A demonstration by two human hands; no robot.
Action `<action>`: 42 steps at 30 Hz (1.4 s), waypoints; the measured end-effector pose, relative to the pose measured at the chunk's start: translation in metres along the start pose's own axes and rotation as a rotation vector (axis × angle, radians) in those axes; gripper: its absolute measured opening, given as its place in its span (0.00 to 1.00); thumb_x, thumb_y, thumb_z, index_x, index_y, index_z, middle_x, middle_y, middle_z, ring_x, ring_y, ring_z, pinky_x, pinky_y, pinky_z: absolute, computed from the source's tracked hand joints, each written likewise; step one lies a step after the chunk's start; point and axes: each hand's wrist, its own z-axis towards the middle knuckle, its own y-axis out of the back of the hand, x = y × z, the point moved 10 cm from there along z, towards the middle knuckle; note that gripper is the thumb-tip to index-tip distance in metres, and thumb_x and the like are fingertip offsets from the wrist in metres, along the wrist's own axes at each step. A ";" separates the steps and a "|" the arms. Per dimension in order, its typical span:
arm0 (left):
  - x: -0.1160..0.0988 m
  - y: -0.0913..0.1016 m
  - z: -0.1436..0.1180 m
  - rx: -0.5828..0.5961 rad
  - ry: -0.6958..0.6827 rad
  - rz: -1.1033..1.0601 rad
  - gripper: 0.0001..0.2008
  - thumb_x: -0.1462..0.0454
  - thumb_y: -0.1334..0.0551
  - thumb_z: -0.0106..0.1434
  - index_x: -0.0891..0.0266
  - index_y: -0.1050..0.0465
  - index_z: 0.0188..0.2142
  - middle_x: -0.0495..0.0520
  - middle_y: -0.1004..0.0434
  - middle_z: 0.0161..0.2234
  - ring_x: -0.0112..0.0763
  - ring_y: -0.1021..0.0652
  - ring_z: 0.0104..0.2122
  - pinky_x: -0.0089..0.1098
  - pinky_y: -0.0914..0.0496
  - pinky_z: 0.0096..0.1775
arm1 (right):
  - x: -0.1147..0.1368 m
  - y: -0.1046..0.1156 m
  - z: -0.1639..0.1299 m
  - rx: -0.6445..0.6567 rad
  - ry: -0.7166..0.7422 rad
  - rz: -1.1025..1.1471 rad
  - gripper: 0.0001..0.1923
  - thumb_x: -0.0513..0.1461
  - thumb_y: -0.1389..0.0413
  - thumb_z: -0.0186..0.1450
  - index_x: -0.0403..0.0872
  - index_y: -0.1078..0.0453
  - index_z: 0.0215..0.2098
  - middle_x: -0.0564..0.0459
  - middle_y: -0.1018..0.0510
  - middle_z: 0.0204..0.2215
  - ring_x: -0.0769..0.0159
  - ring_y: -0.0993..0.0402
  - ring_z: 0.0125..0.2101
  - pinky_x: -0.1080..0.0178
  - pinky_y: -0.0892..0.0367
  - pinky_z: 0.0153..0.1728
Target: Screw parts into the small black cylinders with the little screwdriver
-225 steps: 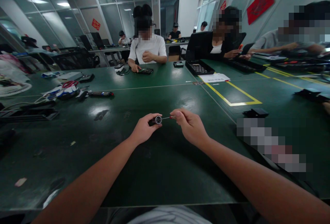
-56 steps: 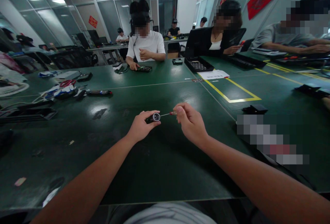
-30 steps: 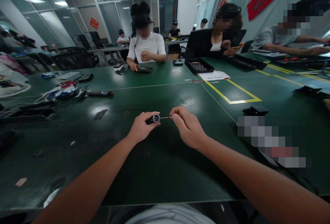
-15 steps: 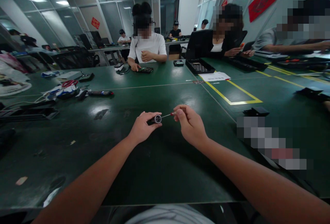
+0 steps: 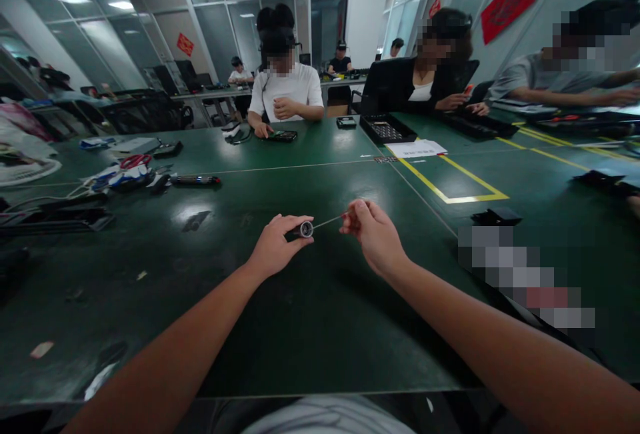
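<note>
Between the thumb and fingers of my left hand (image 5: 280,244) is a small dark cylinder (image 5: 306,229), its round end with a silver rim turned towards me. My right hand (image 5: 373,234) is closed around the handle of a thin screwdriver (image 5: 327,222). The screwdriver's slim metal shaft points left, and its tip is at the rim of the cylinder; whether it touches inside I cannot tell. My fingers hide most of the handle. Both hands are above the green table (image 5: 310,327).
A dark pen-like tool (image 5: 195,181) and red-handled scissors (image 5: 135,161) lie left, near cables and black trays (image 5: 55,219). At right are a small black box (image 5: 497,217) and a yellow tape outline (image 5: 473,199). Co-workers (image 5: 286,94) sit across the table.
My right hand has shifted slightly right and its fingers have turned on the screwdriver, so its red collar is now mostly covered. The left hand and cylinder stay in place.
</note>
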 end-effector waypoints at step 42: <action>0.008 -0.002 0.002 0.042 0.116 0.053 0.21 0.63 0.28 0.58 0.51 0.23 0.52 0.52 0.20 0.46 0.43 0.24 0.46 0.57 0.41 0.61 | 0.049 -0.014 -0.024 0.109 0.394 -0.544 0.09 0.44 0.52 0.74 0.49 0.34 0.42 0.54 0.24 0.30 0.65 0.26 0.31 0.59 0.33 0.35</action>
